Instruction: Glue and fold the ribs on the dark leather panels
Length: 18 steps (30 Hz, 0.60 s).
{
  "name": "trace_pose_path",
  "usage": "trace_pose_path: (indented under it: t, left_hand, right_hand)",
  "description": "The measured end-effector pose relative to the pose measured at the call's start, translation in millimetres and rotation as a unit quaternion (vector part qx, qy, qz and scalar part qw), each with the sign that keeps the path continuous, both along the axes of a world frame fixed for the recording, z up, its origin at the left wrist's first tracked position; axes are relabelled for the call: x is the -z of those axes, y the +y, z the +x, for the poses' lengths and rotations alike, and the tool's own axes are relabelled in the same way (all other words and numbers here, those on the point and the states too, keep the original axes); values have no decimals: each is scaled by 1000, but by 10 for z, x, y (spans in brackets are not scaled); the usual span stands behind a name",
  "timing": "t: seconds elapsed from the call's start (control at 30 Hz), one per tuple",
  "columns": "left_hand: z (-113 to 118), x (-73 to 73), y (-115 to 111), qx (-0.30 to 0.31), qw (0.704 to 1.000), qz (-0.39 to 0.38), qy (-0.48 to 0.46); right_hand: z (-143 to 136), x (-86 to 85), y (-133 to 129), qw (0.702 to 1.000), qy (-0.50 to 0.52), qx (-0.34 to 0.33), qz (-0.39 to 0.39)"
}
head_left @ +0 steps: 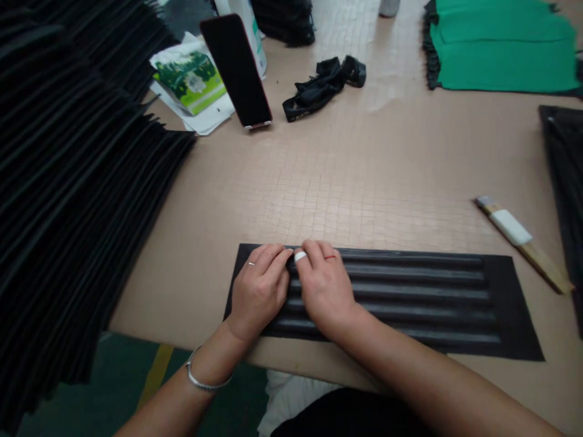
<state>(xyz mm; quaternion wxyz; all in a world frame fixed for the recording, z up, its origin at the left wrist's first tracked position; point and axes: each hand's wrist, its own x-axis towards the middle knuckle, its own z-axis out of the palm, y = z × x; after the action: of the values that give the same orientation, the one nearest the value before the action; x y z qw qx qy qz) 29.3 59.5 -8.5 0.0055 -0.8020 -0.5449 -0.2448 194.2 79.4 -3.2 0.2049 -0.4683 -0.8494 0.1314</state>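
A long black ribbed panel (414, 297) lies flat along the front of the table, its raised ribs running lengthwise. My left hand (260, 288) rests over the panel's left end, with curled fingers gripping near its far edge. Close beside it, my right hand (325, 288) is closed on the same far edge, a white band around one finger. The two hands' fingertips nearly meet there. What lies under the fingers and palms is hidden.
Tall stacks of black sheets (77, 188) fill the left side. Behind stand a phone (239, 76) and a green packet (194, 82), near tangled black strips (321, 88). To the right are a white-wrapped flat stick (512, 227), a green-topped stack (501, 48) and more black material (567, 158).
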Motion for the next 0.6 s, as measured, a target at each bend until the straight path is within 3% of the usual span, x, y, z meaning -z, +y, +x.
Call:
trace_pose_path:
  t: [0.1, 0.2, 0.33, 0.6]
  left_hand:
    - [-57, 32, -4, -24, 999, 20, 15]
    - [-118, 54, -1, -34, 999, 30, 28]
    - [-162, 48, 3, -35, 998, 27, 55]
    - [-215, 29, 0, -36, 996, 20, 82]
  right_hand:
    - [-117, 7, 47, 1000, -5, -2, -14]
    - [115, 25, 52, 1000, -21, 20, -6]
    - [741, 27, 17, 998, -20, 62, 22]
    - [2296, -18, -66, 984, -73, 139, 87]
